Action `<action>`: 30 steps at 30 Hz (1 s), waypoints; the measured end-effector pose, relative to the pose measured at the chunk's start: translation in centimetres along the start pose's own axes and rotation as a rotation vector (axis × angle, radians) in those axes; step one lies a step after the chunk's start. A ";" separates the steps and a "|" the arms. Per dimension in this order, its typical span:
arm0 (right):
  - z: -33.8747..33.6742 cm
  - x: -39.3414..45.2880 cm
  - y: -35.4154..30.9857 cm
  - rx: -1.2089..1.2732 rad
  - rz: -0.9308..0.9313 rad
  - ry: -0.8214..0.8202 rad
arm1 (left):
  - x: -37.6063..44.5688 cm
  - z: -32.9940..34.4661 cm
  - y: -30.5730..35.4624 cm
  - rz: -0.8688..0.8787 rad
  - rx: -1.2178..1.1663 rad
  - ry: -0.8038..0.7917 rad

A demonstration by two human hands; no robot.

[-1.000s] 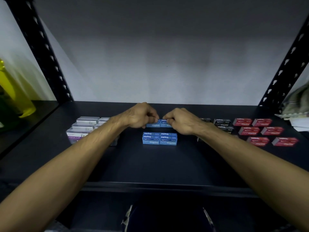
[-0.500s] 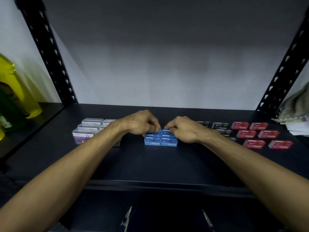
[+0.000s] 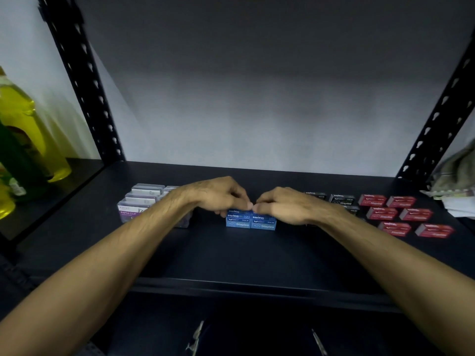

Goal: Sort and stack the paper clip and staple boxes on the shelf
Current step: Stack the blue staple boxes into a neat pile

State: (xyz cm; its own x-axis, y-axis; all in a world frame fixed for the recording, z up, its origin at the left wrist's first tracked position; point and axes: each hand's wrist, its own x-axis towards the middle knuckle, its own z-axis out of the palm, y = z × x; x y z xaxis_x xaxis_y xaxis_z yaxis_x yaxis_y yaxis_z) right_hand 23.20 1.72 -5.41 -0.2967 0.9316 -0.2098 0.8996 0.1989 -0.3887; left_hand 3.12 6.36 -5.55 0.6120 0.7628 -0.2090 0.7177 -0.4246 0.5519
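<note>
Both hands meet over the blue boxes at mid-shelf, toward the back edge. The left hand and right hand are curled, fingertips pinching the top blue boxes, one hand at each side, thumbs nearly touching. The blue boxes stand two abreast and at least two high, labels facing forward; the stack appears nearly squared. Toward the left edge, the clip boxes sit grouped in rows, partly hidden by the left forearm; whether they are fully stacked cannot be told. Toward the right edge, the red boxes lie singly in two loose columns, apart from one another, and the black boxes lie behind the right hand. By this view, blue is close to done, while red and black remain to be stacked. Yellow bottles stand on the neighbouring shelf to the left.
</note>
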 end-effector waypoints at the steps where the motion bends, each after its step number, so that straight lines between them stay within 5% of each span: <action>1: -0.1 -0.1 -0.1 -0.022 0.002 -0.017 | -0.2 0.0 0.2 -0.007 0.005 -0.023; 11: 0.7 0.2 0.0 -0.141 -0.055 -0.008 | -0.8 0.9 0.6 -0.053 0.241 -0.014; 30: 1.0 0.4 -0.6 -0.131 -0.078 0.026 | -1.3 1.6 -0.1 -0.069 0.251 0.074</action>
State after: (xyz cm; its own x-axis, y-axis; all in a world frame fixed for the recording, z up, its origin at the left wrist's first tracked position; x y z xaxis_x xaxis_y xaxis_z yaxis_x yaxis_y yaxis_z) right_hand 22.24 1.65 -6.12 -0.3607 0.9189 -0.1599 0.9087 0.3075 -0.2824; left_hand 2.78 4.67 -6.63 0.5395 0.8236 -0.1748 0.8224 -0.4710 0.3192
